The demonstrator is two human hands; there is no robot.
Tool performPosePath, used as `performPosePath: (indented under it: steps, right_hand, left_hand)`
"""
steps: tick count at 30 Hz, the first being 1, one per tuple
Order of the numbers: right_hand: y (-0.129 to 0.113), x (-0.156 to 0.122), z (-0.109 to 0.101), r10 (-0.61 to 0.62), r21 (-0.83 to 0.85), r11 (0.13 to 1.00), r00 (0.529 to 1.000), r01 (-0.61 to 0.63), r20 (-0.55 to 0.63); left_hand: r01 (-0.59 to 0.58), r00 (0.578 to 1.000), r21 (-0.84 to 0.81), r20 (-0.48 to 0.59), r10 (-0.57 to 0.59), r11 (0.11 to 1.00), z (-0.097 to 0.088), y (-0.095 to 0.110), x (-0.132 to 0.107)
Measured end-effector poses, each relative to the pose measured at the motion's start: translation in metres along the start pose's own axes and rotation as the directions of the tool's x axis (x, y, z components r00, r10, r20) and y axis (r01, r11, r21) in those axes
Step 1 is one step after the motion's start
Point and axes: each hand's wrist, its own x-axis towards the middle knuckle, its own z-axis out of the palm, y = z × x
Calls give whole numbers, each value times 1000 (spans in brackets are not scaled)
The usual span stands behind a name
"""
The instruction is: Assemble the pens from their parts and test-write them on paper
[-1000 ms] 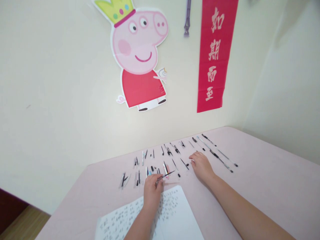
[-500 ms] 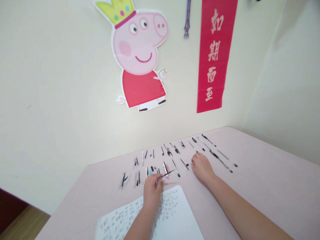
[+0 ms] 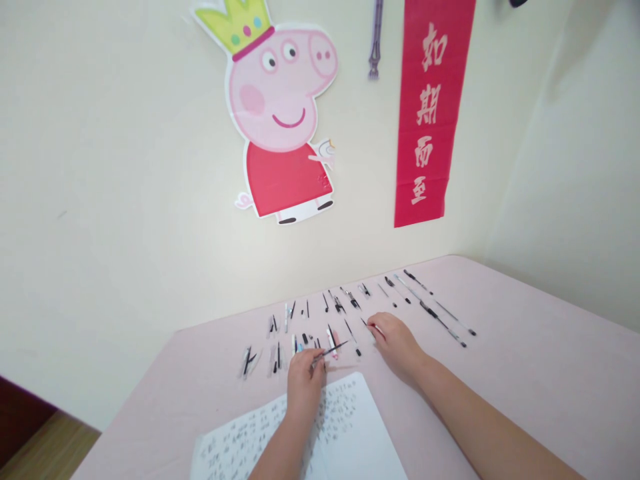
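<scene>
My left hand [image 3: 306, 373] is closed on a slim dark pen [image 3: 336, 347], whose tip points right, just above the top edge of a handwritten sheet [image 3: 373, 427]. Farther right, my right hand [image 3: 397, 343] pinches at a thin black pen refill [image 3: 365, 323] low over the table; the fingertips hide part of it. Between the hands lie a clear pen with a black end [image 3: 353, 337] and a pink-and-white pen [image 3: 332, 339]. Left of my left hand, a taken-apart black pen [image 3: 277, 358] lies with its clear parts.
Pen parts in rough rows cover the pink tabletop [image 3: 165, 393], including a black-capped pen [image 3: 355, 300] at the back and a long pen [image 3: 443, 321] at right. The wall behind carries a pig cutout [image 3: 280, 173] and a red banner [image 3: 425, 133].
My right hand has moved left and slightly down, its fingertips now at the black refill beside which it was before. The left hand keeps its pen in nearly the same place.
</scene>
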Motion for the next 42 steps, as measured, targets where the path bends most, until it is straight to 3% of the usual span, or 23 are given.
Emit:
performPosePath:
  steps: [4, 7, 21, 42]
  right_hand:
    - [-21, -3, 3, -167, 110, 980, 986, 167, -7]
    - [-33, -4, 5, -209, 162, 962, 975, 218, -73]
    - [-37, -5, 7, -221, 207, 946, 963, 251, -155]
    - [-48, -4, 6, -212, 243, 947, 977, 210, -17]
  left_hand:
    - [-5, 1000, 0, -15, 5, 1000, 0, 0, 0]
    - [-3, 1000, -5, -18, 3, 1000, 1, -1, 0]
    - [36, 999, -11, -13, -36, 999, 0, -1, 0]
    - [-29, 999, 1, 40, 29, 1000, -2, 4, 0]
